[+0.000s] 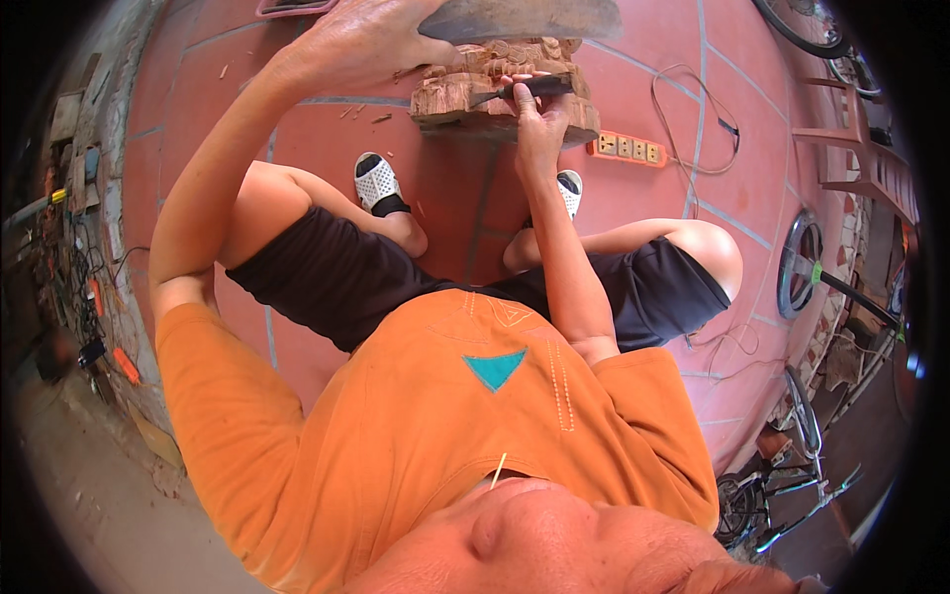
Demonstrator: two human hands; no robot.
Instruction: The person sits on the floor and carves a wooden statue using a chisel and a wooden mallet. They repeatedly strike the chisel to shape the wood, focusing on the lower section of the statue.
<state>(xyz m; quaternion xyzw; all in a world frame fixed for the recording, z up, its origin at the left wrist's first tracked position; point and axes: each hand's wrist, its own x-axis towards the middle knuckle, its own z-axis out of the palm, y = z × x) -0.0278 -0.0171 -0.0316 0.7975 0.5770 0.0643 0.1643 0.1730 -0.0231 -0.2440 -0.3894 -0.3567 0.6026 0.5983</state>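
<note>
A reddish-brown carved wood block [450,97] stands on the tiled floor before my feet, with chunky cut layers along its top. My right hand [539,134] is closed around the dark handle of a chisel [546,85], whose blade points left against the block. Above the block's left side, my left hand [371,48] grips a grey-brown, club-shaped piece [534,18] that stretches right over the block. Its outline is smeared and partly cut off by the upper edge, so its exact kind cannot be made out.
An orange power strip [627,149] with a looped cable lies right of the block. Wood chips [381,118] litter the red tiles. A reddish plastic chair [861,148], a loose wheel [798,262] and a bicycle [792,485] stand at the right. Clutter lines the left wall.
</note>
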